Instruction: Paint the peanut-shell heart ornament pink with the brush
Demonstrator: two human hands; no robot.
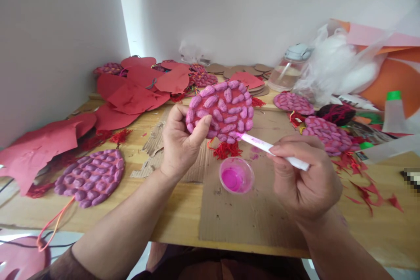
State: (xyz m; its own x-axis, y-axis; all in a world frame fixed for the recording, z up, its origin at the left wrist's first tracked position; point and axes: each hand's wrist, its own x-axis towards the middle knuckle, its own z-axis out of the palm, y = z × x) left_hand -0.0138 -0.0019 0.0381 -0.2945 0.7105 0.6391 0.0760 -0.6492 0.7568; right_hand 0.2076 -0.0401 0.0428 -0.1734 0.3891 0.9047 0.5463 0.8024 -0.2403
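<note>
My left hand (179, 140) grips the lower left edge of a round red disc (220, 110) covered with pink-painted peanut shells, holding it tilted up above the table. A red tassel (225, 149) hangs under it. My right hand (303, 175) is closed on a white brush (274, 151), and its pink tip touches the disc's lower right rim. Below them a small clear cup of pink paint (236, 176) stands on a cardboard sheet (243, 210).
A finished purple-pink shell disc (90, 177) lies at the left, and others (323, 133) lie at the right. Red paper cut-outs (131, 92) pile up at the back left. A clear jar (290, 70), white plastic bag (337, 68) and green-capped bottle (393, 111) stand at the right.
</note>
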